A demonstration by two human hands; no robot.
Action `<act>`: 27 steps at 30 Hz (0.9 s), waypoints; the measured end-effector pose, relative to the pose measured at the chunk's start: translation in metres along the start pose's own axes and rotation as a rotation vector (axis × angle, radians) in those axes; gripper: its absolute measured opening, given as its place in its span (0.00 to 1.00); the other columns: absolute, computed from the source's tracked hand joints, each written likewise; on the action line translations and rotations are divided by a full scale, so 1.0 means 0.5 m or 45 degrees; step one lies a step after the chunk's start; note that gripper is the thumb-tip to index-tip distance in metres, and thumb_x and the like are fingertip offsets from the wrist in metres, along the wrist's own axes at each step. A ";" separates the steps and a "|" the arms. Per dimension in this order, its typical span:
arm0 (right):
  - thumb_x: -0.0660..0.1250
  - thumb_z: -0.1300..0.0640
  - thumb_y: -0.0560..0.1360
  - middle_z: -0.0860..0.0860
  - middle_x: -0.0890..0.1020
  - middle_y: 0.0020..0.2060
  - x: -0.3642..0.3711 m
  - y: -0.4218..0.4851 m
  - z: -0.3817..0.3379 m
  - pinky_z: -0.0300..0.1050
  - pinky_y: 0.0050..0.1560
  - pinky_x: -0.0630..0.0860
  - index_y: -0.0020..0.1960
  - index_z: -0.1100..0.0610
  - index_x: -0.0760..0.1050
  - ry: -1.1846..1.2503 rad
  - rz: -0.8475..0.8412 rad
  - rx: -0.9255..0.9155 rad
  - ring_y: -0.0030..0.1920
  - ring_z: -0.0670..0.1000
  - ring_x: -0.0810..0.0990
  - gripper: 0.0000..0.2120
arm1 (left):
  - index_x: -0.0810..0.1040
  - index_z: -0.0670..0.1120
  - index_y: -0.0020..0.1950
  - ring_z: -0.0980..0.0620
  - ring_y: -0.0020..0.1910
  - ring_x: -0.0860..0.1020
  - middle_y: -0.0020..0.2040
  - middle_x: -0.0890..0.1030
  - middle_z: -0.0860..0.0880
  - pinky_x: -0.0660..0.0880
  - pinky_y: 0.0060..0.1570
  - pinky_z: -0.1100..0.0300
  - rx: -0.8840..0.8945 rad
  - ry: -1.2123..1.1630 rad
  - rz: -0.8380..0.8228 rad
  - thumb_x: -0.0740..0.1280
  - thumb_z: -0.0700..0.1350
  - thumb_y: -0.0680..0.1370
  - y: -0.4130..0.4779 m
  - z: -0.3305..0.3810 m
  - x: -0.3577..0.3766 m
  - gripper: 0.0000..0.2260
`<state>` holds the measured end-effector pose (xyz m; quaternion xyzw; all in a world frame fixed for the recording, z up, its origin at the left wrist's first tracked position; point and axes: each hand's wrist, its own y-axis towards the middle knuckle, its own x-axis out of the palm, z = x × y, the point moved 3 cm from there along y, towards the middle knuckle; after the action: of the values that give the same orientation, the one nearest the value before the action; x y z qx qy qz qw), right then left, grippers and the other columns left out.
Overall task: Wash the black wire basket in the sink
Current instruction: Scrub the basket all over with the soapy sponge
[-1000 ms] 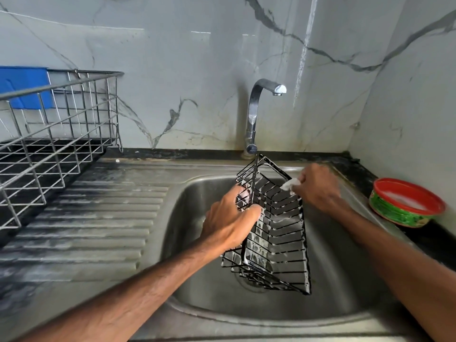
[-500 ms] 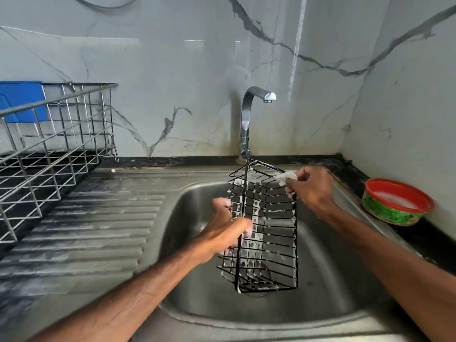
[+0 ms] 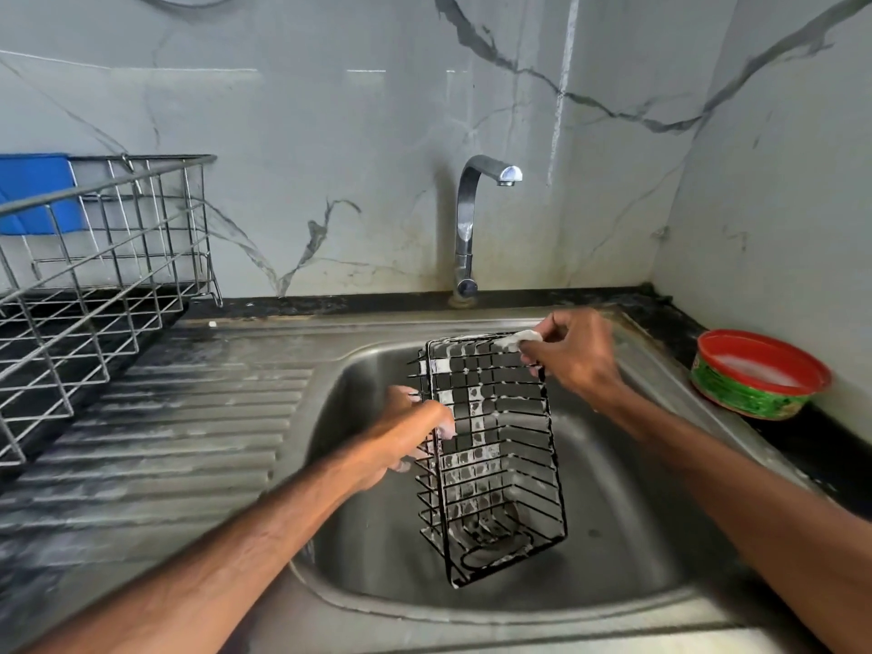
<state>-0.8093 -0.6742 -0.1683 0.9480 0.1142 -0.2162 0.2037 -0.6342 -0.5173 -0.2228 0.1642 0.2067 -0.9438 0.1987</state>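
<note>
Your left hand [image 3: 406, 439] grips the wires on the left side of the black wire basket [image 3: 495, 464], fingers curled round them. Your right hand [image 3: 578, 358] pinches a small white soapy pad [image 3: 521, 338] against the basket's far top edge. The basket stands on end, slightly tilted, inside the sink [image 3: 373, 526], its lower end near the drain and suds clinging in its mesh. The tap [image 3: 467, 219] rises behind the sink. A red-rimmed green tub [image 3: 755, 394] sits on the counter to the right; the ribbed drainboard [image 3: 165, 441] and a steel dish rack [image 3: 94, 276] lie to the left.
</note>
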 end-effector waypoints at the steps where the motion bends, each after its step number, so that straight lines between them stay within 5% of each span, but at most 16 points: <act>1: 0.77 0.65 0.72 0.53 0.85 0.30 0.000 0.001 0.003 0.51 0.32 0.84 0.42 0.62 0.80 0.021 -0.026 0.031 0.30 0.54 0.85 0.06 | 0.66 0.50 0.65 0.48 0.52 0.78 0.55 0.75 0.45 0.79 0.52 0.51 -0.009 0.003 0.012 0.71 0.47 0.72 0.003 -0.003 -0.002 0.24; 7: 0.77 0.65 0.70 0.59 0.86 0.36 0.005 0.003 0.017 0.60 0.41 0.85 0.46 0.65 0.80 0.165 -0.200 0.138 0.36 0.57 0.87 0.08 | 0.73 0.47 0.64 0.51 0.55 0.76 0.61 0.74 0.47 0.79 0.58 0.47 0.056 -0.040 0.023 0.70 0.52 0.75 0.017 -0.001 -0.013 0.20; 11: 0.75 0.65 0.73 0.60 0.87 0.43 0.002 0.009 0.024 0.61 0.50 0.83 0.52 0.67 0.79 0.290 -0.382 0.199 0.44 0.57 0.88 0.10 | 0.78 0.46 0.63 0.49 0.57 0.77 0.64 0.76 0.48 0.81 0.46 0.55 0.122 -0.113 0.022 0.72 0.53 0.73 0.019 0.007 -0.024 0.22; 14: 0.73 0.61 0.75 0.57 0.87 0.49 -0.013 0.016 0.022 0.57 0.53 0.84 0.53 0.63 0.80 0.254 -0.505 0.215 0.50 0.54 0.87 0.09 | 0.81 0.46 0.60 0.47 0.56 0.80 0.62 0.79 0.49 0.81 0.36 0.60 0.134 -0.197 0.057 0.75 0.55 0.68 0.020 0.006 -0.025 0.23; 18: 0.75 0.54 0.75 0.48 0.87 0.43 -0.040 0.026 0.006 0.40 0.44 0.83 0.46 0.53 0.84 0.142 -0.450 0.070 0.46 0.46 0.86 0.03 | 0.80 0.45 0.65 0.48 0.53 0.82 0.59 0.80 0.48 0.84 0.38 0.58 0.084 -0.263 0.162 0.73 0.66 0.55 0.026 -0.004 -0.032 0.43; 20: 0.76 0.53 0.73 0.45 0.85 0.36 -0.040 0.025 0.002 0.32 0.41 0.79 0.39 0.51 0.83 0.118 -0.425 0.022 0.38 0.43 0.82 0.06 | 0.81 0.44 0.64 0.48 0.52 0.82 0.52 0.80 0.49 0.83 0.37 0.58 0.077 -0.258 0.189 0.74 0.66 0.60 0.026 -0.007 -0.034 0.39; 22: 0.78 0.57 0.71 0.47 0.84 0.34 -0.029 0.024 0.006 0.37 0.45 0.82 0.37 0.55 0.83 0.180 -0.453 0.049 0.37 0.45 0.82 0.06 | 0.82 0.44 0.62 0.47 0.51 0.83 0.48 0.79 0.50 0.85 0.39 0.56 0.067 -0.248 0.203 0.75 0.62 0.69 0.029 -0.010 -0.036 0.29; 27: 0.78 0.67 0.67 0.60 0.87 0.48 0.002 0.016 0.032 0.46 0.42 0.85 0.56 0.67 0.79 0.342 -0.476 0.377 0.43 0.57 0.88 0.18 | 0.82 0.42 0.61 0.48 0.49 0.82 0.50 0.79 0.48 0.85 0.40 0.56 0.077 -0.234 0.188 0.75 0.59 0.72 0.035 -0.013 -0.032 0.25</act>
<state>-0.8120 -0.6883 -0.1793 0.9501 0.2806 -0.1367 0.0025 -0.6109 -0.5241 -0.2277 0.0979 0.1463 -0.9435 0.2806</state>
